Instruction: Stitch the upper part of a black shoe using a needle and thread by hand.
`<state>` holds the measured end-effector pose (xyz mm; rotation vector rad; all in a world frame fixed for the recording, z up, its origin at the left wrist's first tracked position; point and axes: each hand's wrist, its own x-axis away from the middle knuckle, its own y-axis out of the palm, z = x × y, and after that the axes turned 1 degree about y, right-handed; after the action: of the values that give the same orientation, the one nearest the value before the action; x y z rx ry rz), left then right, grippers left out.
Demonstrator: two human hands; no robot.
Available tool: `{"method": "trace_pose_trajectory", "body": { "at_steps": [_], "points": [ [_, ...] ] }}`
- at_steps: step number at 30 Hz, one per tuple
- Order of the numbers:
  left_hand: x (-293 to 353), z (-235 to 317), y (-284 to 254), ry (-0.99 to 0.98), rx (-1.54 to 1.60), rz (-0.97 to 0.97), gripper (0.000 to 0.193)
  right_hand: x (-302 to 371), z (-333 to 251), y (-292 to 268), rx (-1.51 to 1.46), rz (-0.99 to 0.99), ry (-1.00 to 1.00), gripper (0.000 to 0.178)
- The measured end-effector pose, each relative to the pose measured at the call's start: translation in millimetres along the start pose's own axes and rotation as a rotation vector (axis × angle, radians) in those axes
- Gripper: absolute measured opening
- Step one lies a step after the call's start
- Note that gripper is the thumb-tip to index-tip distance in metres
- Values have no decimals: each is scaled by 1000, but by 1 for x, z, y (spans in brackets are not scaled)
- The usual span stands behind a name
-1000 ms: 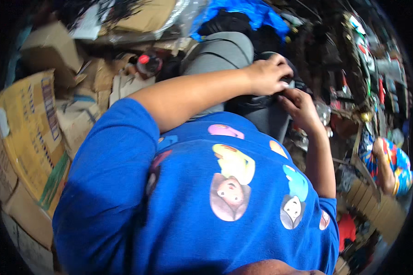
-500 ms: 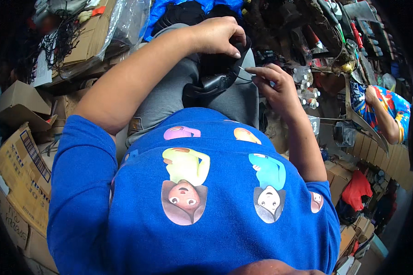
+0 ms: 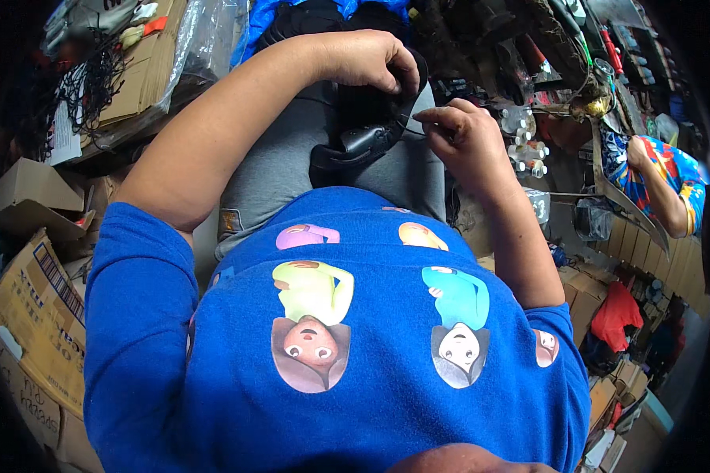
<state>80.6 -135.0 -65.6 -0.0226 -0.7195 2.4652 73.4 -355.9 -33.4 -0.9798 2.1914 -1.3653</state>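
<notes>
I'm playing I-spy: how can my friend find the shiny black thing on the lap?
Find the big blue shirt, then the gray trousers just above it in the picture. The black thing lies on them, left of the right hand. It's curved and gleaming, unlike the dull trousers around it.

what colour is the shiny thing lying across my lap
The shiny thing is black, seen best in the head view.

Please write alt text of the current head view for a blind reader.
A person in a blue shirt holds a black item over their lap with the left hand, while the right hand seems to pinch a thin strand beside it. Cardboard boxes are at left, small bottles at right.
</notes>
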Motion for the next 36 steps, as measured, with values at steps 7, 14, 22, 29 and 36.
{"method": "trace_pose_trajectory", "body": {
  "at_steps": [7, 14, 22, 29, 36],
  "points": [
    [5, 1, 1, 43, -204, 19, 34, 0, -8, 8, 203, 105, -178, 14],
    [2, -1, 2, 70, -238, 39, 39, -9, 13, 7, -37, -23, -70, 21],
    [3, -2, 1, 70, -153, 33, 32, -6, 3, -8, 221, 0, -249, 20],
    [0, -4, -3, -16, 36, -99, 28, -7, 2, 2, 197, 42, -217, 16],
    [-2, -2, 2, 84, -150, 45, 30, -11, 4, 0, 116, 9, -205, 13]
  ]
}}
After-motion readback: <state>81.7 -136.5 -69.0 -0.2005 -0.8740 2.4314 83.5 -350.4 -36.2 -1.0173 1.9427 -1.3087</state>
